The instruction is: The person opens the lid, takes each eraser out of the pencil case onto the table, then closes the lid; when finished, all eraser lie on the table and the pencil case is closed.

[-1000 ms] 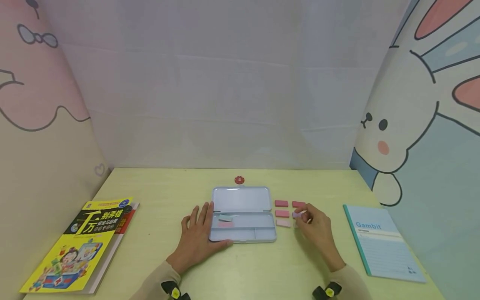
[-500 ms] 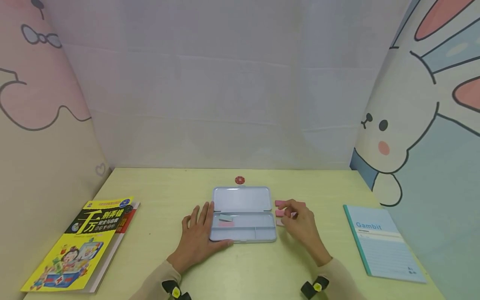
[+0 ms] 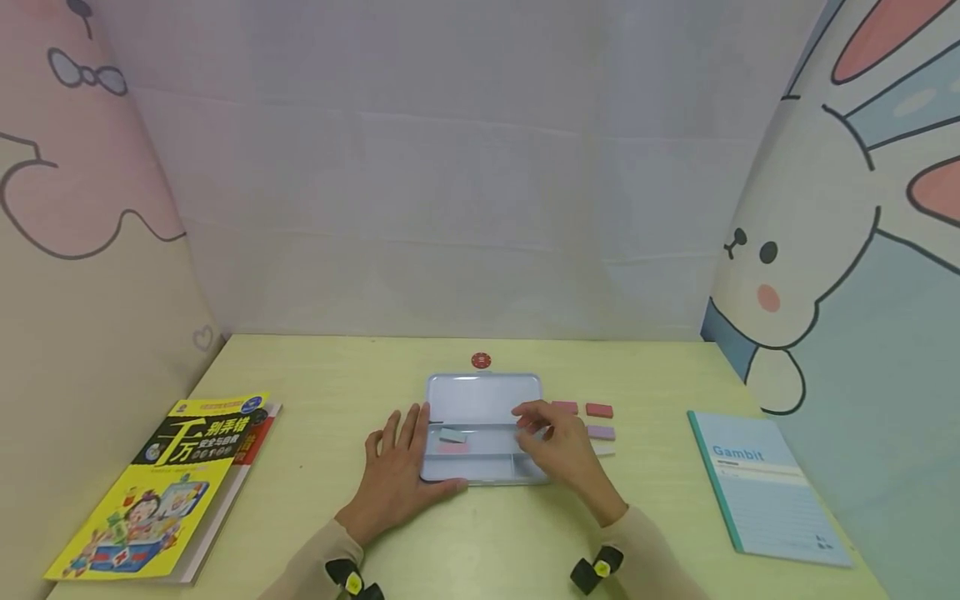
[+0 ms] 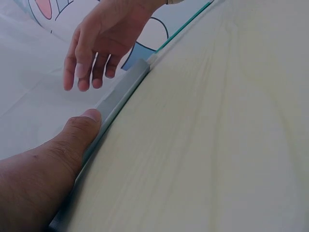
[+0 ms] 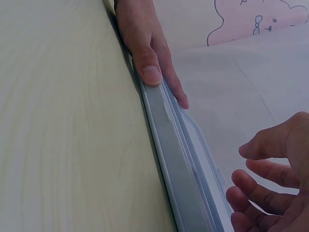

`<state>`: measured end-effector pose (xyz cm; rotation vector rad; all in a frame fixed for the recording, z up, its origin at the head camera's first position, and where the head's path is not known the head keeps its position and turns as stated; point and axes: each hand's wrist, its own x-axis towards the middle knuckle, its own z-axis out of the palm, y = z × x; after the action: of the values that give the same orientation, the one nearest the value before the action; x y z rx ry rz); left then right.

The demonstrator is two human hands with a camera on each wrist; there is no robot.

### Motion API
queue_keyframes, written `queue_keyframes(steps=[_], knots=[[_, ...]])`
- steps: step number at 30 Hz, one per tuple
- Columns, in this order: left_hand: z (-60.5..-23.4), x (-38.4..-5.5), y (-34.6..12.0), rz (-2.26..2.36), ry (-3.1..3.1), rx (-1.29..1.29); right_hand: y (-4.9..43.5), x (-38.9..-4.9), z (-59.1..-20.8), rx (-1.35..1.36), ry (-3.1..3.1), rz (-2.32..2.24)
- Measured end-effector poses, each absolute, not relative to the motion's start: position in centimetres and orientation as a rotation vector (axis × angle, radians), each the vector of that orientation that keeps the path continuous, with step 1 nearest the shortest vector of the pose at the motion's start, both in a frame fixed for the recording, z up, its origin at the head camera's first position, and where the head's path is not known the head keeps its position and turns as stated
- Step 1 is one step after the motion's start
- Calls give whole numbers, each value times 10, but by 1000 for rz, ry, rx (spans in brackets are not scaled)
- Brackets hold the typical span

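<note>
A pale blue-grey pencil case lies with its lid folded back at the table's middle. In its long rear compartment are a mint block and a light pink block. My left hand rests along the case's left end, fingers straight, its thumb on the front edge. Above the case's right end hovers my right hand, fingers loosely bent. A gap separates thumb from fingers in the right wrist view, and nothing shows between them. Right of it lie a purple block and a white block.
Behind the right hand are a deep pink block and a rose block; the hand hides others. A red round chip lies behind the case. Books are at the left, a Gambit notebook at the right.
My right hand has moved left, from over the right column of blocks, past the left column, to above the pencil case. The left hand and the two blocks in the case stay put.
</note>
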<state>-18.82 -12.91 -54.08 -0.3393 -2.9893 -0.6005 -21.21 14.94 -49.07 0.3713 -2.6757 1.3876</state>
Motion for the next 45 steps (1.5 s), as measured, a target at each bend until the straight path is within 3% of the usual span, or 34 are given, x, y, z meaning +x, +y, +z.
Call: queue_keyframes(steps=[25,45], knots=[[-545,-192,-129,-563,-2970,-370,98,-212,-498,772,-2811,1213],[-549,-190,-132,-567,-2938,-371,80,-218,-502,665,-2775,1201]])
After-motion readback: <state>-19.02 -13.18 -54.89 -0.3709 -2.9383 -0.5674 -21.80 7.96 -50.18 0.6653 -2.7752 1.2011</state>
